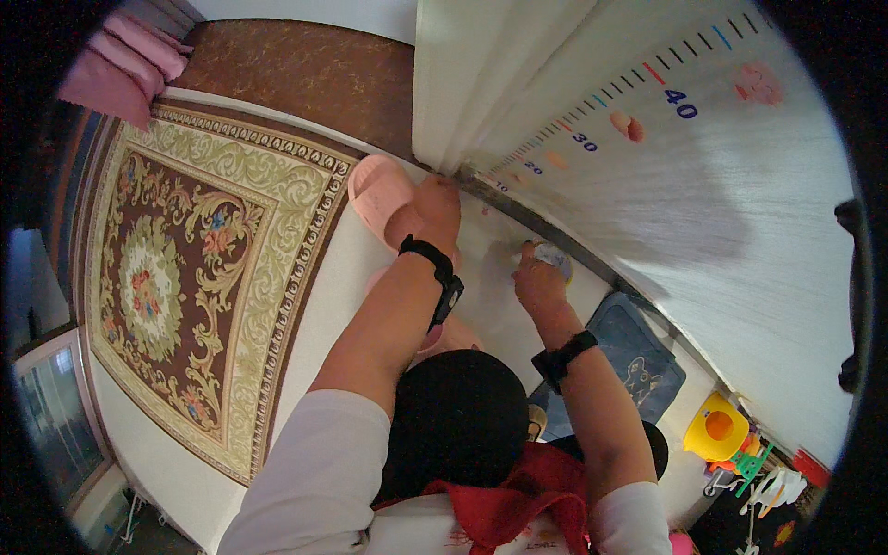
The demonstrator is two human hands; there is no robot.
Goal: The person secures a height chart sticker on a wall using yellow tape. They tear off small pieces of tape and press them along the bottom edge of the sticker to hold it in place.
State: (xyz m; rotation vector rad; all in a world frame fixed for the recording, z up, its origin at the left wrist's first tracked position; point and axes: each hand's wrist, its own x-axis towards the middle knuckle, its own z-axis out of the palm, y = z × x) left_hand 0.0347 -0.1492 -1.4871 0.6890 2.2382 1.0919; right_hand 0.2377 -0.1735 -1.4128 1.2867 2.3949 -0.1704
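Note:
My left hand [438,208] reaches down past a pink slipper [380,191] to the foot of the wall corner, where its fingers are partly hidden. To the right, my right hand [540,281] is closed on a round, pale object with a yellowish rim, possibly a roll of tape [553,258]. It is low over the white floor [496,250], close to the dark baseboard [534,218]. Above that baseboard rises a white wall [694,208] bearing a printed measuring scale. Both wrists wear black bands.
A patterned rug [187,291] lies to the left, beside a brown marbled surface [298,69] and a pink curtain [132,55]. On the right are a dark blue mat or lid [638,354] with a cartoon animal, a yellow toy [716,427] and white hangers [777,489].

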